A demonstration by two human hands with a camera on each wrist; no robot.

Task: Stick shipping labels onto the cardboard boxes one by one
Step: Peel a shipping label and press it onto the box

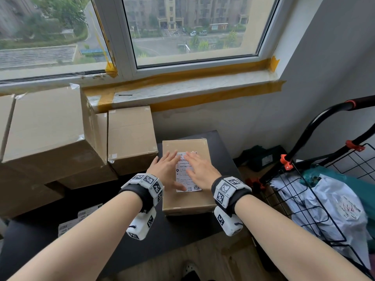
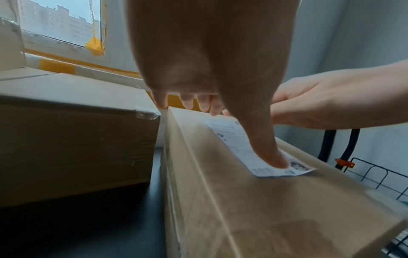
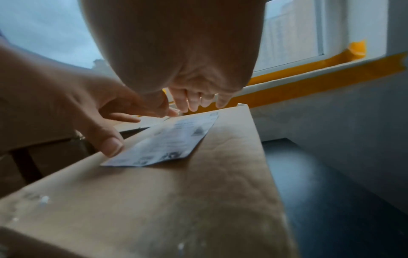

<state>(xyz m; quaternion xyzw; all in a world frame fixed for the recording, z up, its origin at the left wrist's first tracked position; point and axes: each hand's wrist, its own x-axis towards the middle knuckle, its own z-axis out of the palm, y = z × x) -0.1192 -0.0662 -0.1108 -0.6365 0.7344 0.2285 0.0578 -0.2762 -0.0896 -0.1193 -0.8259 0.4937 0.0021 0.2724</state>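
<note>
From the head view, a small cardboard box (image 1: 185, 197) sat on a dark table (image 1: 182, 230), and a white shipping label (image 1: 185, 173) lay on its top. The left hand (image 1: 166, 169) and the right hand (image 1: 199, 171) lay flat on the label, side by side, with straight fingers a little spread. The left wrist view showed something the head view did not: the left thumb (image 2: 269, 153) pressed down on the near end of the label, close to its corner. The right wrist view showed the right fingertips (image 3: 192, 103) reaching the far end of the label by the box's far edge. Only the head view showed the bigger boxes (image 1: 50, 128) stacked to the left under the window, and a black wire cart (image 1: 304, 199) on the right. In the cart lay white and grey plastic mail bags (image 1: 334, 203).
</note>
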